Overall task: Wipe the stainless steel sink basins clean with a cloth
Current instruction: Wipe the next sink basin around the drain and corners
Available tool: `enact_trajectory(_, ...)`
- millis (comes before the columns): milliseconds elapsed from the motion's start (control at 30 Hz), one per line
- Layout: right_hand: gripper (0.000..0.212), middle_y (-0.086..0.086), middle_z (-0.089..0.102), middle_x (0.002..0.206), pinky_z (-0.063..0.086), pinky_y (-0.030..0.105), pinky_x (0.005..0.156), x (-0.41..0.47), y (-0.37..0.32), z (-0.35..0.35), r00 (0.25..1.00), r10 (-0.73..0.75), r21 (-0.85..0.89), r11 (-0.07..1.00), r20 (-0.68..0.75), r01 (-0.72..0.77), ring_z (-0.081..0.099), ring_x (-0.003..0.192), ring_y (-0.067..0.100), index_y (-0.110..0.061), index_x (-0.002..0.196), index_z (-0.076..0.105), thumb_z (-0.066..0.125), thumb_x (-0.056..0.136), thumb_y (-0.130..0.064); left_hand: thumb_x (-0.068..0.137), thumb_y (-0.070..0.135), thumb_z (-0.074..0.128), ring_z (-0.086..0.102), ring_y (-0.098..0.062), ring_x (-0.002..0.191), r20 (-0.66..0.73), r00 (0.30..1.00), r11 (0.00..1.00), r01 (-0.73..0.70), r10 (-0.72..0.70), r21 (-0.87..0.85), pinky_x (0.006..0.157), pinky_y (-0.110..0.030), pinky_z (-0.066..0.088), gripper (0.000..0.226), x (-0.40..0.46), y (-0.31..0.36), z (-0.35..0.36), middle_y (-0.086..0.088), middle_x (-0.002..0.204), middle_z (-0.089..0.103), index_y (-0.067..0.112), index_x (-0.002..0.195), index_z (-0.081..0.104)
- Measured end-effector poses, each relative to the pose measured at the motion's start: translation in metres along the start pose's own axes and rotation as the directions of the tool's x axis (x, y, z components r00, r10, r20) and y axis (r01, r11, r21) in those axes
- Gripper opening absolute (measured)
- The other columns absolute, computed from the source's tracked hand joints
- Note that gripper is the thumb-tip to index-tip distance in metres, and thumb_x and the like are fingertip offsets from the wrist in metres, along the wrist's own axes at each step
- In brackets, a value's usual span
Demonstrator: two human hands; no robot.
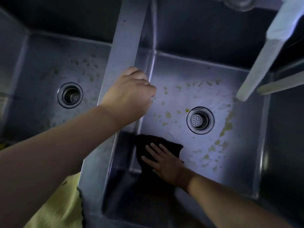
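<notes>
right basin (205,76): brushed steel, dull sheen, yellowish smears | left basin (41,66): same steel, spotted | drain strainers (199,120): shiny perforated metal | cloth (153,145): dark, matt, soft fabric | yellow cloth (62,209): ribbed knit, matt

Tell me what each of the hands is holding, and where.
Right hand presses flat on the dark cloth, fingers spread over its middle; no grip. Left hand rests curled on the divider, holding nothing.

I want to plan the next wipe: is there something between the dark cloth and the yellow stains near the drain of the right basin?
Nothing visible blocks it. The right hand presses the dark cloth flat on the floor of the right basin, and bare steel lies between it and the yellow stains. The drain sits flush beside that path.
</notes>
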State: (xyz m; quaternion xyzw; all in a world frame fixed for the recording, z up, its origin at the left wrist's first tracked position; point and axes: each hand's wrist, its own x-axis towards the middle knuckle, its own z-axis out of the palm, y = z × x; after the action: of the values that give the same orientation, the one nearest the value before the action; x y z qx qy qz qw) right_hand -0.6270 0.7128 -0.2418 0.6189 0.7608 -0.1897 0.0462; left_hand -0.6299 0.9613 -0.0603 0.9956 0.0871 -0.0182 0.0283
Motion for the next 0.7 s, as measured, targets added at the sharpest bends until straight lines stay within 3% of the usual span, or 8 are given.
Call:
enact_trajectory(100, 0.06, 0.008, 0.041, 0.147, 0.018, 0.053, 0.111, 0.024, -0.01, 0.017, 0.992, -0.119, -0.02, 0.993, -0.049, 0.118, 0.033, 0.138, 0.031, -0.031, 0.143, 0.037, 0.051, 0.087, -0.045, 0.079, 0.012, 0.05, 0.058, -0.025, 0.085, 0.023, 1.0, 1.0, 0.007, -0.007, 0.009, 0.094, -0.031, 0.031, 0.019, 0.001, -0.002, 0.001, -0.002, 0.072, 0.066, 0.014, 0.075, 0.068)
enact_trajectory(267, 0.055, 0.001, 0.047, 0.144, 0.014, 0.062, 0.112, 0.036, -0.005, 0.023, 0.99, -0.135, -0.02, 0.991, -0.035, 0.134, 0.026, 0.141, 0.032, -0.035, 0.142, 0.036, 0.042, 0.089, -0.05, 0.085, 0.017, 0.044, 0.056, -0.021, 0.092, 0.034, 0.999, 0.999, 0.02, -0.021, 0.035, 0.099, -0.026, 0.026, 0.023, 0.001, -0.001, 0.005, 0.002, 0.077, 0.065, 0.019, 0.082, 0.067)
enact_trajectory(500, 0.065, 0.011, 0.038, 0.149, 0.013, 0.06, 0.113, 0.072, 0.055, -0.001, 0.983, 0.137, 0.027, 0.99, -0.124, -0.135, 0.026, 0.141, 0.035, -0.025, 0.145, 0.034, 0.036, 0.085, -0.051, 0.078, 0.01, 0.052, 0.059, -0.028, 0.081, -0.007, 0.998, 0.998, 0.06, -0.06, 0.023, 0.093, -0.032, 0.038, 0.016, 0.004, 0.002, 0.004, -0.004, 0.066, 0.064, 0.013, 0.069, 0.065)
enact_trajectory(600, 0.07, 0.016, 0.028, 0.153, 0.001, 0.059, 0.115, 0.097, 0.087, -0.014, 0.96, 0.241, 0.06, 0.97, -0.144, -0.234, 0.014, 0.144, 0.036, -0.016, 0.147, 0.028, 0.035, 0.085, -0.048, 0.079, 0.01, 0.054, 0.06, -0.028, 0.08, -0.035, 0.998, 0.999, 0.048, -0.048, 0.01, 0.092, -0.032, 0.039, 0.017, 0.005, 0.001, 0.004, -0.003, 0.065, 0.063, 0.014, 0.067, 0.064)
enact_trajectory(700, 0.073, 0.016, 0.021, 0.155, 0.0, 0.055, 0.116, 0.12, 0.116, -0.027, 0.932, 0.332, 0.052, 0.943, -0.144, -0.328, 0.006, 0.145, 0.034, -0.012, 0.149, 0.02, 0.031, 0.087, -0.049, 0.08, 0.008, 0.053, 0.06, -0.027, 0.074, -0.079, 0.996, 0.999, 0.033, -0.034, -0.009, 0.09, -0.035, 0.044, 0.02, 0.006, 0.001, 0.002, -0.002, 0.061, 0.06, 0.016, 0.064, 0.062)
